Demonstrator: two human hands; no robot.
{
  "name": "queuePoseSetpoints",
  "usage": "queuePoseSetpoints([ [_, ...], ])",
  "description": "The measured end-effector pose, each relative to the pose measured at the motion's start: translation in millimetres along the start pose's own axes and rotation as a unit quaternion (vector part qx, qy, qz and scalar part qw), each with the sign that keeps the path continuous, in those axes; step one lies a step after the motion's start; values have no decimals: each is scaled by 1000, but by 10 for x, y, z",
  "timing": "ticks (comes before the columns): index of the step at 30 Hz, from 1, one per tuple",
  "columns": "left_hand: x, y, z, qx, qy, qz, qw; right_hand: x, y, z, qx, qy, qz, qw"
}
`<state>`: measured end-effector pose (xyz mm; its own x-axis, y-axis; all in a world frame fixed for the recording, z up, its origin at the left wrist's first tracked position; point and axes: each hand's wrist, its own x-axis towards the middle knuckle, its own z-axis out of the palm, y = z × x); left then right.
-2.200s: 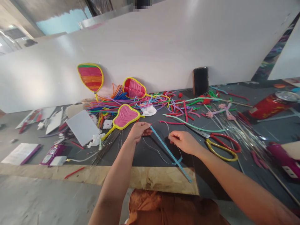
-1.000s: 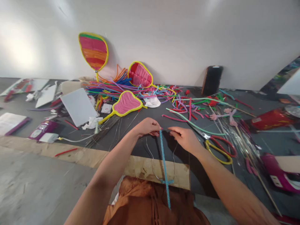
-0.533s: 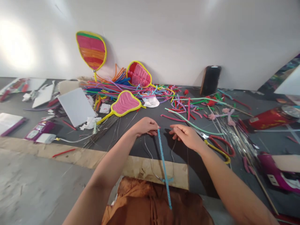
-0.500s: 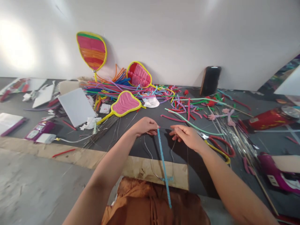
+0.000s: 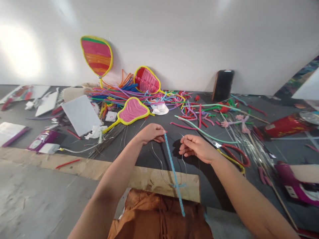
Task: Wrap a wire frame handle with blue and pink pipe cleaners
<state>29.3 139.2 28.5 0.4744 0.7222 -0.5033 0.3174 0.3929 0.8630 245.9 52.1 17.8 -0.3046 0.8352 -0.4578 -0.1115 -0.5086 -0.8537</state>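
Observation:
Between thumb and fingertips, my left hand (image 5: 155, 133) pinches the upper end of a light blue pipe cleaner (image 5: 173, 169), which hangs down toward my lap. A thin bent wire (image 5: 159, 158) loops below the hands, with a short blue twist (image 5: 183, 185) at its bottom. My right hand (image 5: 193, 146) is curled with thumb and fingers together at the wire's other side, a thin end showing above the fingertips. The hands are a little apart, over the dark table's front part.
Behind my hands lie a pink fan (image 5: 133, 111) with a yellow edge and many pipe cleaners (image 5: 119, 91). Scissors (image 5: 233, 154) rest beside my right wrist. A black phone (image 5: 223, 85) leans on the wall; a red can (image 5: 290, 124) lies at right.
My left hand has shifted slightly left with the blue pipe cleaner. My right hand has closed its fingers more around the wire, and the wire's loop has lifted a little.

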Motion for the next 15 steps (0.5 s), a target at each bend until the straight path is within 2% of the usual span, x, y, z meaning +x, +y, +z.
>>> queuePoseSetpoints([
  [9,-30,24,17,-85,-24,-4,996,-12,-13,-3,45,-23,-9,999],
  [12,-29,23,2,-81,-34,-2,996,-16,-17,6,61,-28,-12,998],
  [15,-30,29,-6,-65,-37,-4,997,-1,5,11,34,-12,-27,999],
])
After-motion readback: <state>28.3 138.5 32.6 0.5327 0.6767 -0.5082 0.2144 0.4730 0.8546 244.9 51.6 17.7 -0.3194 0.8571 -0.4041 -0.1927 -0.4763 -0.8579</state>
